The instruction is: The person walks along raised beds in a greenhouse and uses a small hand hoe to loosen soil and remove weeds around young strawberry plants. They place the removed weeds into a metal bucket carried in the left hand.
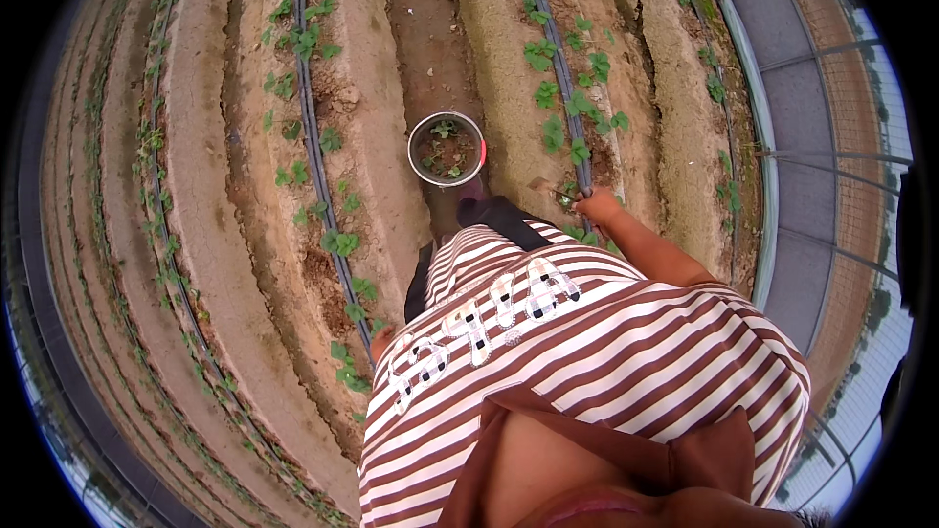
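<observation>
My right hand (601, 207) grips the handle of a small hand tool with a flat blade (541, 185), beside a black drip hose (561, 73) on the right-hand raised bed. The blade points left, over the bed's sloping side. Green leafy seedlings (579, 150), strawberry-like, grow close to this hand. Partly hidden by my striped shirt, my left hand (382, 341) is by the left-hand hose (323, 176); its fingers are not clear. A round bucket (445, 184) with a pale rim stands in the furrow before me, holding soil and a few small plants.
Muddy furrows (425, 29) run between the long soil beds, with more planted rows (158, 161) to the left. Along the right side runs a greenhouse edge with a grey sheet (799, 132) and metal poles (836, 155). My shoe (473, 191) is just below the bucket.
</observation>
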The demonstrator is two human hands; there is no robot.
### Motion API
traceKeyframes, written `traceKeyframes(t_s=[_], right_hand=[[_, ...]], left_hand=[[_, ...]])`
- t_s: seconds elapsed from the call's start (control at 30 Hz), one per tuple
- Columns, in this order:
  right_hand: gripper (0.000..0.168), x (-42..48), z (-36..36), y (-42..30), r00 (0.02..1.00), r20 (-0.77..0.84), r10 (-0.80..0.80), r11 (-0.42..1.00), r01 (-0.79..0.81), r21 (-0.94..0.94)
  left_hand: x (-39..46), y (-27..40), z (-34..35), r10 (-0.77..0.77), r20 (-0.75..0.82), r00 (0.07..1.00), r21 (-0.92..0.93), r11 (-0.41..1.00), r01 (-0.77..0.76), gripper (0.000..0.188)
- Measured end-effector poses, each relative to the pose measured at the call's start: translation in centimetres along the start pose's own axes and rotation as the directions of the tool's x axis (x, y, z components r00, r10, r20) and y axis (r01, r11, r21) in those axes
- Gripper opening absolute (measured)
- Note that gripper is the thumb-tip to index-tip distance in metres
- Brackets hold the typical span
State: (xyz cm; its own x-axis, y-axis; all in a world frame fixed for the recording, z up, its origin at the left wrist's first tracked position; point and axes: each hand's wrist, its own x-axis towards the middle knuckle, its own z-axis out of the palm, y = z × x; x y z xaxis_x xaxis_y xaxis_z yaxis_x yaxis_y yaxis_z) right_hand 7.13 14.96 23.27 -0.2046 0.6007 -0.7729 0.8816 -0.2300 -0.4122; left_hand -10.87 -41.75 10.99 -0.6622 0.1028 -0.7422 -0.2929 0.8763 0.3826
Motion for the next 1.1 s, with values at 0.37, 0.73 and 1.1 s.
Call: traceKeyframes(t_s=[0.37, 0.73, 1.1], right_hand=[[0.031, 2.9, -0.9, 4.8, 0.995, -0.054, 0.081, 0.977, -0.090, -0.192], [0.028, 0.8, 0.7, 10.0, 0.992, -0.051, 0.116, 0.937, -0.126, -0.324], [0.029, -1.7, 6.4, 15.6, 0.932, -0.008, 0.362, 0.922, -0.359, -0.145]], left_hand=[[10.1, 22.2, -5.4, -0.018, 0.200, 0.980, -0.160, 0.986, 0.051, 0.038], [18.9, 33.0, 3.7, 0.043, 0.292, 0.956, 0.091, 0.993, -0.073, 0.047], [25.6, 37.9, 18.6, 0.252, 0.543, 0.801, 0.388, 0.771, -0.505, 0.058]])
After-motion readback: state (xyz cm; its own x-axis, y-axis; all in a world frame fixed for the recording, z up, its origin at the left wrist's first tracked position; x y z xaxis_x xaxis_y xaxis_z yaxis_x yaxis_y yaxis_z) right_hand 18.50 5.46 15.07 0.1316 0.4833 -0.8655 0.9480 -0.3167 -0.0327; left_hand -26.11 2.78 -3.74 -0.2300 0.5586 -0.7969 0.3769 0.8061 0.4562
